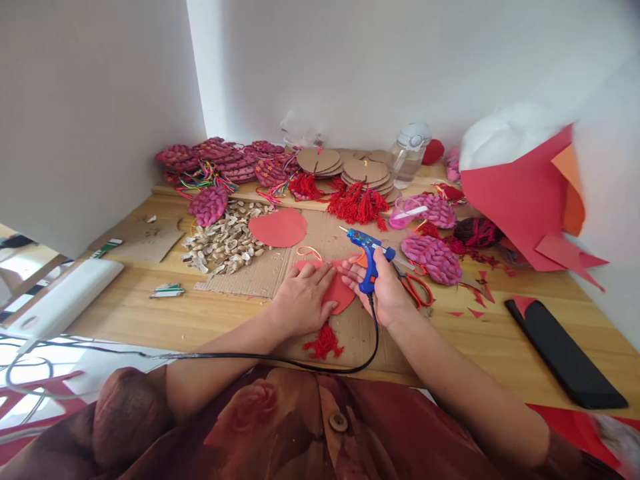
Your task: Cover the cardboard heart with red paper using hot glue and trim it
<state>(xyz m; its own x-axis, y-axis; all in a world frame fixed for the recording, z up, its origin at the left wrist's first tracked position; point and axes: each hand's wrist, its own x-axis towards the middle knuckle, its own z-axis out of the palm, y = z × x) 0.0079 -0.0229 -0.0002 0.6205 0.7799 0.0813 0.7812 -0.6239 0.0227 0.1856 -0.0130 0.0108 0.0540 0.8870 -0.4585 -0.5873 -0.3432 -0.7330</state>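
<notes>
Floral shirt (280, 433) fronts a held glue gun (369, 257) and lidded clear bottle (406, 164).

clear bottle (406, 162) stands at back; black phone (567, 357) lies at right.

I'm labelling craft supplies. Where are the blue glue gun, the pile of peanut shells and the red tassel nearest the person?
Blue glue gun (370, 259): head view, on its handle.
Pile of peanut shells (229, 239): head view, near its middle.
Red tassel (325, 342): head view, on its strands.
</notes>
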